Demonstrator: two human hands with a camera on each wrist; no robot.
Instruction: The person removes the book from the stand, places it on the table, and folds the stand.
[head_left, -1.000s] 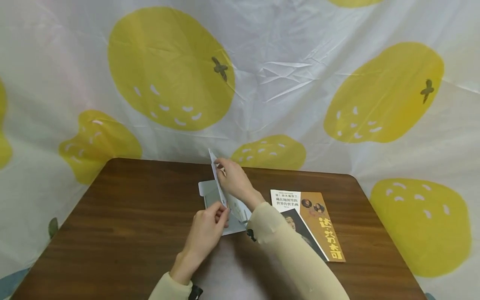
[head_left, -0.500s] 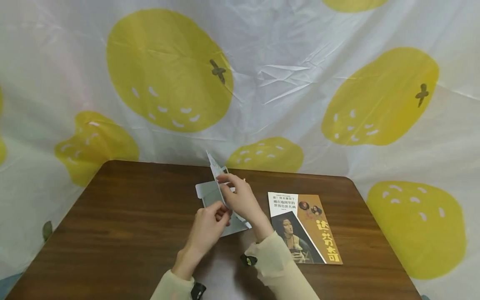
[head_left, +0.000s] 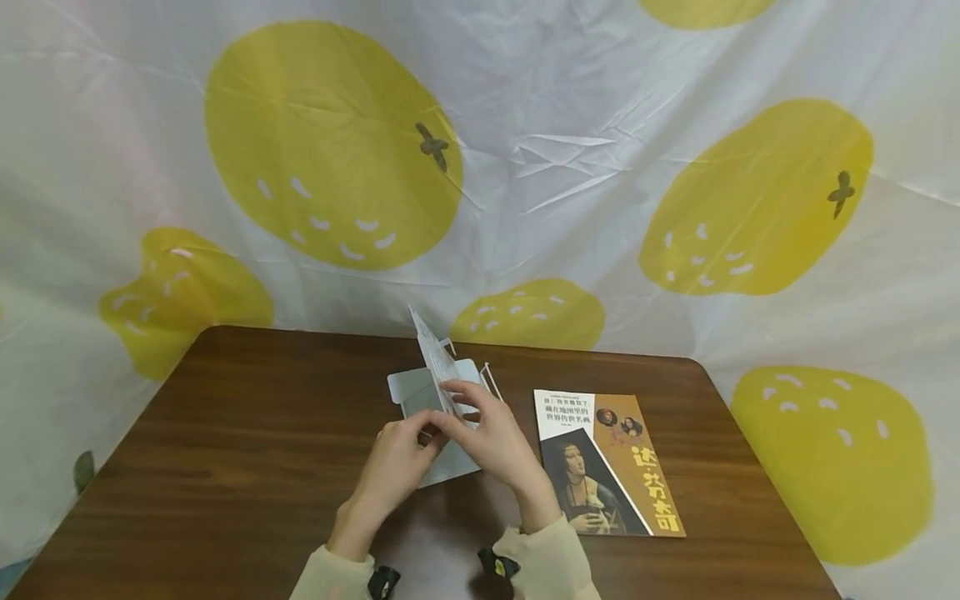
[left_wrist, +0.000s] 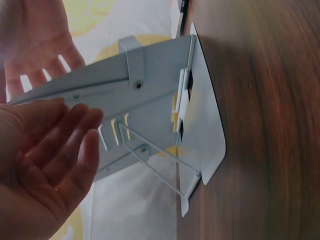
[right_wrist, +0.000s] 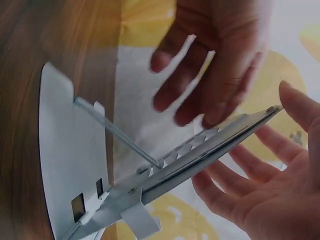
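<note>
A pale grey metal book stand (head_left: 435, 358) rests on the table, its panel raised at a slant above the flat base (left_wrist: 207, 125). A wire prop (left_wrist: 155, 155) runs from the base to the slots on the panel's back. My right hand (head_left: 495, 437) holds the panel's near edge, thumb at the edge and fingers along the front face in the right wrist view. My left hand (head_left: 393, 462) is behind the panel, fingers loosely bent and holding nothing visible. The two hands are very close in the head view. Small clips (right_wrist: 141, 220) stick out from the panel.
To the right of the stand lies a magazine-like book (head_left: 607, 462) with a portrait and an orange strip on its cover. The brown wooden table (head_left: 247, 433) backs onto a white curtain (head_left: 495, 192) with yellow fruit prints.
My right hand has moved from the panel's upper part down towards its near edge, beside my left hand. The left hand's fingers have shifted slightly. More of the stand's wire parts show now.
</note>
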